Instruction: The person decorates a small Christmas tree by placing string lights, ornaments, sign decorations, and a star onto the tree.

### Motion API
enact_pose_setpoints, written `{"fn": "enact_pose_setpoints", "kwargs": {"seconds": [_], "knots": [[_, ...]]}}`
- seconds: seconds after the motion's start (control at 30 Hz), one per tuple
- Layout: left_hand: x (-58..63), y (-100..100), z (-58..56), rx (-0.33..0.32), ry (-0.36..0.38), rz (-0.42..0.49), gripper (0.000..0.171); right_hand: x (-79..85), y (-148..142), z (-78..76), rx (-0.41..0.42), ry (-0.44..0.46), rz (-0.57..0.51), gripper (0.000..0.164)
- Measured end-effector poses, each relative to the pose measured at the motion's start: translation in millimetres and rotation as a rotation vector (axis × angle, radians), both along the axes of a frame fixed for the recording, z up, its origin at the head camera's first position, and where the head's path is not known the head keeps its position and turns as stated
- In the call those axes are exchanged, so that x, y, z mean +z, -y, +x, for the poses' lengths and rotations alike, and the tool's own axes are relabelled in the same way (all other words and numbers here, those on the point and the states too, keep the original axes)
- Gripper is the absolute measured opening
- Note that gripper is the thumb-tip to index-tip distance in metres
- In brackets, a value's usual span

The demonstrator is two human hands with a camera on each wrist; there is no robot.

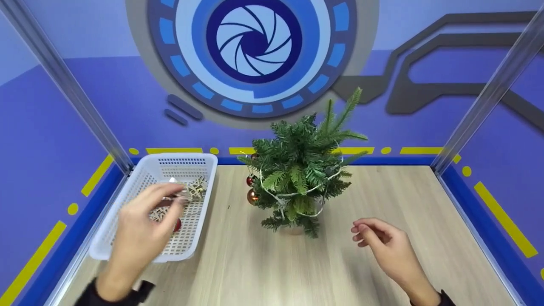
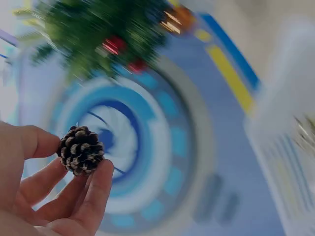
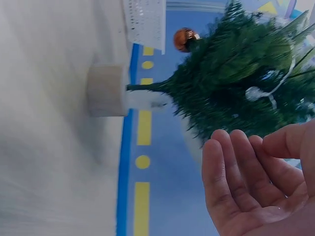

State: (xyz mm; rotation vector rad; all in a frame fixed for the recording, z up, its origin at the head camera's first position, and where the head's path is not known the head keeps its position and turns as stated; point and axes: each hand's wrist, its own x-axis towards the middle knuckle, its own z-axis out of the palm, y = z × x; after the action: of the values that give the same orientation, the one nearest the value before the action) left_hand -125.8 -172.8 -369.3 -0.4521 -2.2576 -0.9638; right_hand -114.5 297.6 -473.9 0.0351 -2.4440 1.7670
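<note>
My left hand (image 1: 144, 221) is raised over the white basket and pinches a small pine cone (image 2: 80, 150) between thumb and fingertips; in the head view the fingers mostly hide the cone. My right hand (image 1: 387, 245) hovers above the table to the right of a small artificial Christmas tree (image 1: 301, 170), holding nothing, its fingers loosely bent. A white light string (image 1: 293, 194) winds round the branches. On the tree's left side hang an orange bauble (image 1: 252, 196) and red baubles (image 2: 114, 45). The tree stands on a round wooden base (image 3: 107, 91).
The white perforated basket (image 1: 212, 178) stands at the left of the wooden table (image 1: 246, 263). Gold twig-like ornaments (image 1: 197, 188) and a red ornament (image 1: 177, 224) lie inside it. Blue printed panels (image 1: 97, 106) enclose the table at the back and sides.
</note>
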Motion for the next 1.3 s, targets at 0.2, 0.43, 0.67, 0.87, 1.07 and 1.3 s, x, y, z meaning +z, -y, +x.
{"fn": "enact_pose_setpoints", "kwargs": {"seconds": [0.2,0.43,0.67,0.87,1.07,1.3], "knots": [[21.7,-59.2,29.1,-0.194,-0.059,0.152,0.035,29.3,16.9,14.2,0.044,-0.119,-0.060,0.017],[10.0,-102.9,47.9,-0.374,-0.121,0.159,0.033,49.0,42.1,30.8,0.248,-0.309,-0.179,0.017],[-7.2,-150.4,55.6,-0.553,-0.242,0.169,0.029,65.8,62.3,40.1,0.435,-0.448,-0.212,0.030],[-18.4,-175.4,62.3,-0.542,-0.246,0.152,0.031,69.4,73.2,38.0,0.510,-0.439,-0.234,0.032],[-23.0,-181.5,63.6,-0.517,-0.256,0.175,0.033,66.8,71.0,36.0,0.516,-0.429,-0.228,0.027],[-28.4,-182.5,64.5,-0.485,-0.226,0.172,0.033,64.6,68.2,37.5,0.505,-0.395,-0.223,0.030]]}}
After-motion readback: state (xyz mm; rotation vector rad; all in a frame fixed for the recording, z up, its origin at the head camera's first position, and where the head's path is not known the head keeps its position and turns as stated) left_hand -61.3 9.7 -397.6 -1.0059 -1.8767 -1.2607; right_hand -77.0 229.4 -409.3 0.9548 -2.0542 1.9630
